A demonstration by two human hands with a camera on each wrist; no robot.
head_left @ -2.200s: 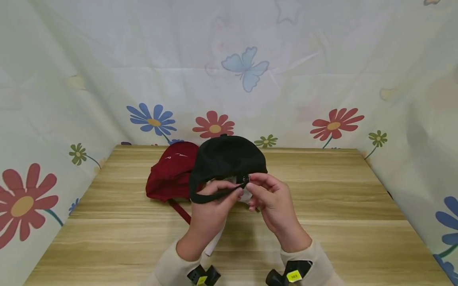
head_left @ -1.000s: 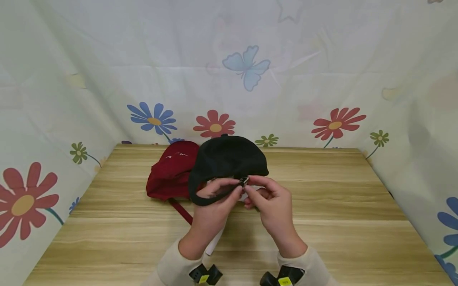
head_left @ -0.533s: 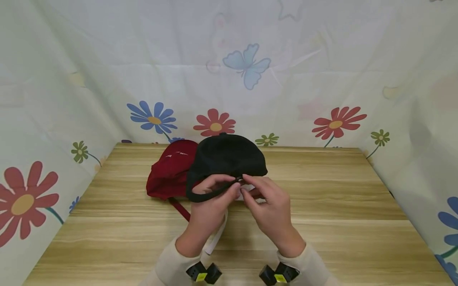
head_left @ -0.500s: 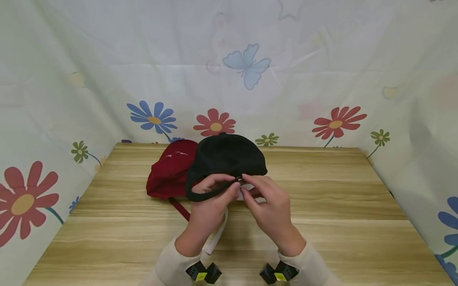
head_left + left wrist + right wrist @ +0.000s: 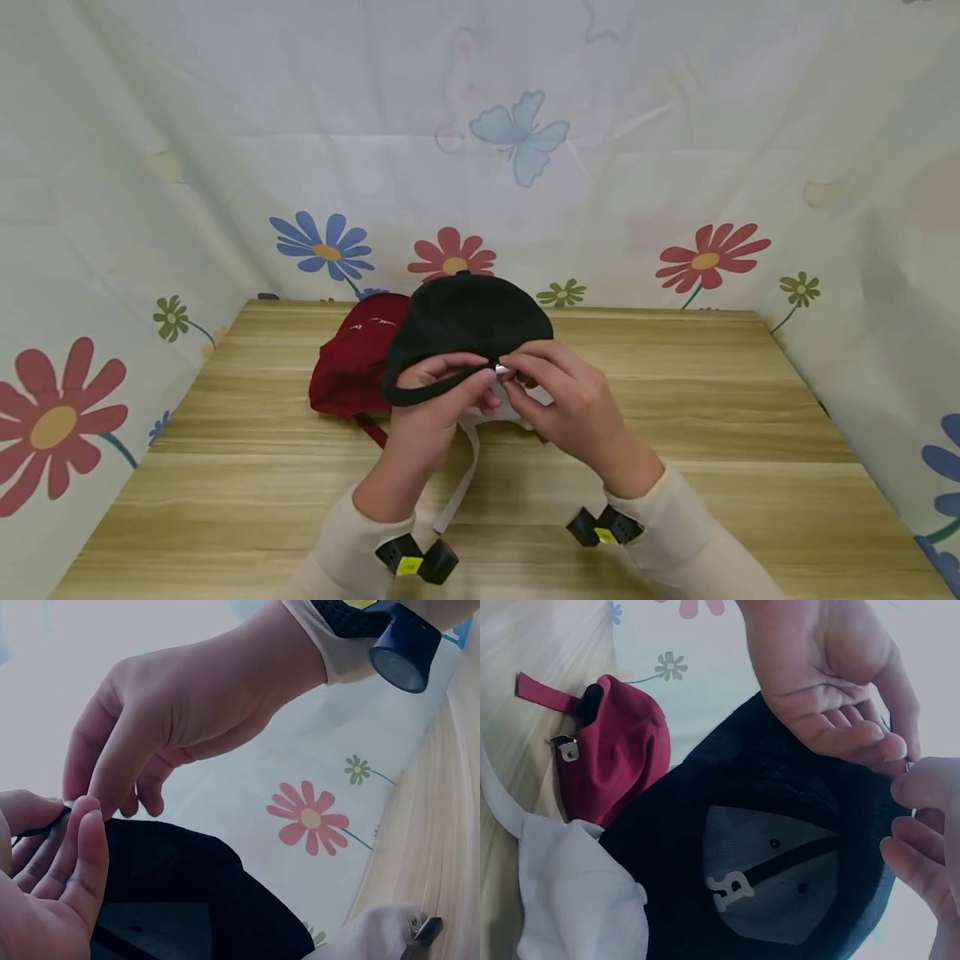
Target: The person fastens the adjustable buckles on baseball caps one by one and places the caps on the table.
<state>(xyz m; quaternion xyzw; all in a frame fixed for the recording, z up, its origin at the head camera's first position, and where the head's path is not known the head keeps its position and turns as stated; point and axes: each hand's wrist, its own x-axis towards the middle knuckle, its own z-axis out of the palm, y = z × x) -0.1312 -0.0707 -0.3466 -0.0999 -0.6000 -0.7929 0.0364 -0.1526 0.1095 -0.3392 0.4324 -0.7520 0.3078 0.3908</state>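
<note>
A black cap (image 5: 472,321) is held up over the table, its back opening and strap (image 5: 423,394) towards me. My left hand (image 5: 435,412) pinches the strap near its end, with finger and thumb. Opposite it, the right hand (image 5: 573,404) pinches the small silvery buckle (image 5: 502,369) on the strap; the fingertips hide much of it. In the right wrist view, the grey lining (image 5: 769,915) inside the cap shows a pale letter-like mark. Whether the strap end passes through the buckle cannot be made out.
To the left a red cap (image 5: 352,358) lies on the wooden table (image 5: 697,467), its strap stretched towards me. Behind the hands is a white cap (image 5: 581,889), partly covered, with its white strap (image 5: 459,487) hanging forward. A flower-print cloth (image 5: 360,108) closes in the back and sides.
Both hands and the black cap have risen slightly and moved a little left. My right forearm has swung outward. The silvery buckle and more of the white strap now show.
</note>
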